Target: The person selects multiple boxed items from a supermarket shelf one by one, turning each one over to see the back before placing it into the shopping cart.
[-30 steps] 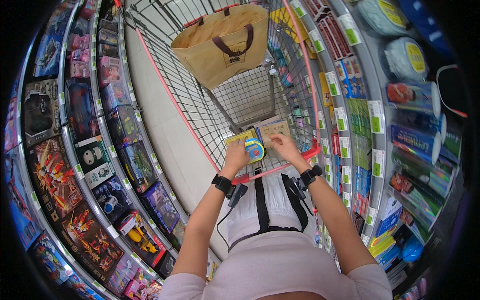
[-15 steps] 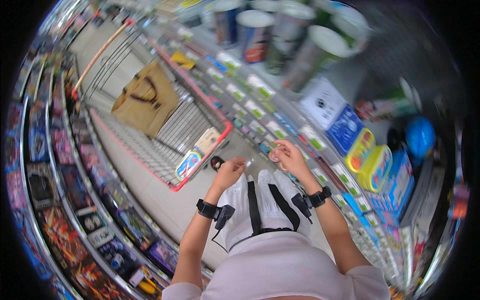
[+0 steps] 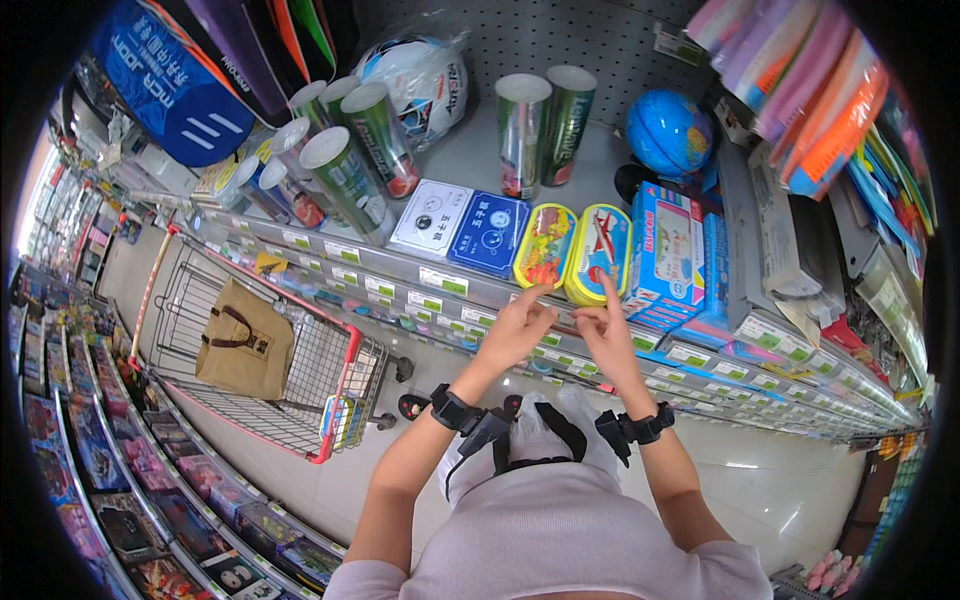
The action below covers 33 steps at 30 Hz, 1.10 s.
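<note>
Both my hands are at the front edge of a grey shelf [image 3: 460, 130]. My right hand [image 3: 610, 330] stretches its index finger onto a yellow-rimmed rounded box with a red airplane picture [image 3: 603, 240]; its other fingers are bent and hold nothing. My left hand [image 3: 518, 328] is just below a similar yellow-rimmed box with a multicoloured picture [image 3: 547, 243]. Its fingers are loosely bent and apart, with nothing seen in them, and its index fingertip is near that box's lower end. A blue box [image 3: 488, 232] and a white box [image 3: 432, 215] lie to the left.
A shopping cart [image 3: 352, 345] with a brown bag [image 3: 245, 340] stands at my left. Several tall cans [image 3: 377, 140], a wrapped ball [image 3: 425, 85] and a blue globe-patterned ball [image 3: 668, 132] are on the shelf. A light-blue box [image 3: 668, 250] stands right of the tins. Colourful packets [image 3: 800, 90] hang at upper right.
My view has turned right to face the shelf. Both hands have come up from in front of my legs to the shelf edge, and my right index finger now meets the airplane box.
</note>
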Tool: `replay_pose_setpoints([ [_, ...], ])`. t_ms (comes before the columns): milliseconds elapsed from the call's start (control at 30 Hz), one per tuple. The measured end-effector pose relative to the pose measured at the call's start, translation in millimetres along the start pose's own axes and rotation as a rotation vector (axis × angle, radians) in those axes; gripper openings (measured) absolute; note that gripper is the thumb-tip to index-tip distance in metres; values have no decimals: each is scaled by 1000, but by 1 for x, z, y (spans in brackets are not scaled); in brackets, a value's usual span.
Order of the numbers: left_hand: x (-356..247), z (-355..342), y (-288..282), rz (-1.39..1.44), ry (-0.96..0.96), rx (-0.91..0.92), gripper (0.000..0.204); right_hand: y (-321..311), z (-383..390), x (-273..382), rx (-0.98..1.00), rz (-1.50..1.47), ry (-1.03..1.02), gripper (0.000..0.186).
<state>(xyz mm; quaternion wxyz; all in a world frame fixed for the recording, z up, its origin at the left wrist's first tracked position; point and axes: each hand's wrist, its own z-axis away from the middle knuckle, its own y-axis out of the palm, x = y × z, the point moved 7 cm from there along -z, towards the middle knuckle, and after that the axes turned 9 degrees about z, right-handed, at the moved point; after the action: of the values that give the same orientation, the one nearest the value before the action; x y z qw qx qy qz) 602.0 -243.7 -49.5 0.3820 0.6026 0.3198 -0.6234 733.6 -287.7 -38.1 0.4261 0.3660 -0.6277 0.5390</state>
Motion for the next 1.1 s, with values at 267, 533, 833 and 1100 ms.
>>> replay_pose_setpoints([
  [267,-4,-3,27,197,-58,18,50,-5,9,15,27,39,17,51],
  [533,-6,-10,30,273,-37,-83,45,-11,16,12,29,9,-63,40],
  [833,6,-25,30,261,-95,-193,31,-18,18,16,51,3,-112,37],
  [1100,5,3,24,605,-135,-236,15,-13,25,9,115,-146,-77,43],
])
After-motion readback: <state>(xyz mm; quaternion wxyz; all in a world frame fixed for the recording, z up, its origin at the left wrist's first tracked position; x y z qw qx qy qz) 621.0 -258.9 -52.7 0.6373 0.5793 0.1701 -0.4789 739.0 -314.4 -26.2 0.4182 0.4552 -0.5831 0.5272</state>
